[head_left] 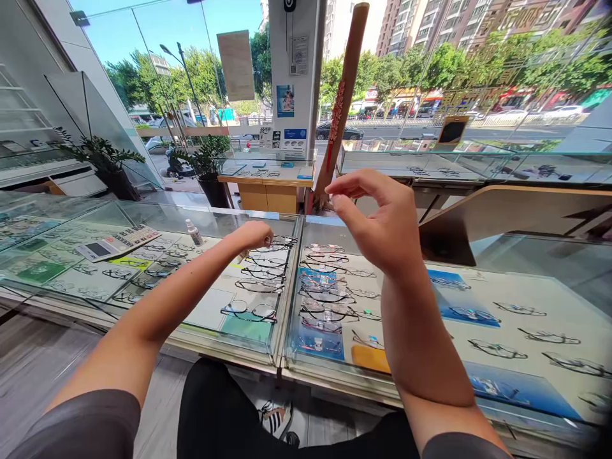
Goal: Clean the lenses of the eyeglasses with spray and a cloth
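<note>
The big shop windows were bright, and a glass desk stood before me. Rows of eyeglasses lay side to side on it. My left hand was nearer, right at the far pair, but I could not tell if it gripped them. My right hand was up in the air, holding nothing.

Your left hand hides its fingertips, so whether it grips the glasses can't be told; the tags are too small to read.
</note>
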Demonstrator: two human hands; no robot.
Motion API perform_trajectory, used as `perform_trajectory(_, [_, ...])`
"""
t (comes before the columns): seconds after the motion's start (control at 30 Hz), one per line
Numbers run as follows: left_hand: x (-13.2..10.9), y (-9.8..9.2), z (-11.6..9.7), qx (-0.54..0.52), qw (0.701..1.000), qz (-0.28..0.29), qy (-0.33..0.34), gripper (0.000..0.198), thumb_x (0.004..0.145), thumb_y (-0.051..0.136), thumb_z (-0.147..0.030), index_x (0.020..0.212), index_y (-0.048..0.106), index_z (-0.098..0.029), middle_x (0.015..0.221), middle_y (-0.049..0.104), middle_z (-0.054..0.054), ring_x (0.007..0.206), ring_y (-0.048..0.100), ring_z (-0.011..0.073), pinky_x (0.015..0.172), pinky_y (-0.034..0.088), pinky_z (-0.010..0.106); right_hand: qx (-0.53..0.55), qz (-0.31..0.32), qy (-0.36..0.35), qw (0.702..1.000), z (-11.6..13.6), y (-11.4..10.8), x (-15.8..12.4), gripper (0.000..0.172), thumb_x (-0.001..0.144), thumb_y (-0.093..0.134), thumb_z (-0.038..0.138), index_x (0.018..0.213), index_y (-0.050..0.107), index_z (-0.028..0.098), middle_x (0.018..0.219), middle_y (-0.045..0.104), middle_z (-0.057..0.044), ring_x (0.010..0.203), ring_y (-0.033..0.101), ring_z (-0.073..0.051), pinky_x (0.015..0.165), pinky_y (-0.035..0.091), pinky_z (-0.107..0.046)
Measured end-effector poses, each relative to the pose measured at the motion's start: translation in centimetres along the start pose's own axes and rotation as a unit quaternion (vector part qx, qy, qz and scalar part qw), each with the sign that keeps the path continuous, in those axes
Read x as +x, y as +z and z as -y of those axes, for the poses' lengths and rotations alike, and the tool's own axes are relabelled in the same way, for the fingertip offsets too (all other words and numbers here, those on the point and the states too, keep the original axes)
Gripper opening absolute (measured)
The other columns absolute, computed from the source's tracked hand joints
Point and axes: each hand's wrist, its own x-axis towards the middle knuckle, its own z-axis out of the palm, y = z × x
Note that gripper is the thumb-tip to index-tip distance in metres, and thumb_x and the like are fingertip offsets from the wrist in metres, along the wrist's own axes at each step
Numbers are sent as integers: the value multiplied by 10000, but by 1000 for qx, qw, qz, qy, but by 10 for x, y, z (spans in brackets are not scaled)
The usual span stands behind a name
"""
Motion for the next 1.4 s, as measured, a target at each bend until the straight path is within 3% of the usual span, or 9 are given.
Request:
perform_trajectory(0.17, [-24, -48, 8, -102, 991, -79, 39, 250, 922, 689, -423, 931, 779, -190, 948, 781, 75, 857, 671, 201, 776, 457, 293, 35, -6, 38, 999, -8, -3, 5, 112, 922, 674, 293, 938, 770, 238, 951, 795, -33, 874, 715, -208, 880, 587, -419])
perform_trajectory(0.23, [-34, -66, 3, -194, 973, -106, 66, 324, 941, 672, -503, 935, 726, -184, 876, 724, 50, 766, 616, 165, 705, 440, 278, 77, 6, 70, 995, -15, -4, 7, 158, 954, 673, 372, 967, 760, 241, 945, 777, -34, 902, 717, -213, 910, 581, -428])
perform_trajectory(0.33, [-46, -83, -15, -444, 879, -112, 133, 460, 853, 795, -624, 870, 637, -192, 696, 549, -25, 588, 446, 108, 568, 344, 254, 149, 40, 123, 980, -29, -4, 10, 338, 1019, 612, 562, 1054, 755, 257, 957, 756, -40, 969, 725, -224, 974, 563, -446])
perform_trajectory(0.43, [-53, -89, -44, -575, 785, -82, 215, 591, 722, 909, -703, 827, 635, -190, 704, 522, -27, 595, 452, 104, 552, 353, 254, 228, 85, 183, 953, -39, -1, 11, 509, 1018, 533, 734, 1134, 744, 286, 1042, 775, -55, 1106, 732, -248, 1064, 537, -468])
perform_trajectory(0.6, [-50, -89, -87, -626, 715, -66, 305, 520, 745, 938, -631, 815, 676, -187, 796, 562, 6, 683, 505, 124, 611, 405, 266, 319, 172, 253, 897, -36, 0, 12, 665, 893, 563, 897, 1097, 728, 287, 1060, 776, -54, 1103, 732, -259, 1065, 548, -472])
perform_trajectory(0.77, [-41, -81, -97, -630, 695, -77, 338, 504, 783, 909, -623, 815, 668, -181, 760, 529, 3, 664, 470, 125, 596, 375, 263, 346, 208, 278, 872, -28, 0, 10, 668, 867, 588, 906, 1106, 724, 296, 1086, 769, -61, 1066, 711, -264, 983, 569, -438])
perform_trajectory(1.13, [-44, -77, -97, -629, 683, -76, 364, 462, 837, 893, -584, 841, 708, -162, 751, 540, -1, 666, 442, 106, 610, 317, 248, 385, 207, 283, 854, -27, 16, 4, 645, 885, 548, 905, 1026, 688, 292, 1021, 710, -63, 981, 672, -265, 935, 564, -453])
perform_trajectory(1.3, [-49, -83, -102, -650, 682, -100, 320, 456, 831, 909, -540, 790, 657, -163, 718, 559, -20, 608, 430, 81, 574, 334, 230, 387, 200, 286, 853, -29, 19, 3, 710, 806, 534, 972, 1006, 590, 294, 997, 686, -58, 1006, 676, -283, 944, 556, -472])
perform_trajectory(1.4, [-51, -86, -106, -676, 673, -127, 273, 456, 828, 909, -523, 782, 614, -178, 652, 528, -46, 552, 405, 72, 537, 342, 218, 414, 191, 275, 846, -31, 22, 1, 635, 786, 645, 890, 1008, 546, 303, 1017, 688, -56, 1037, 675, -295, 959, 556, -499])
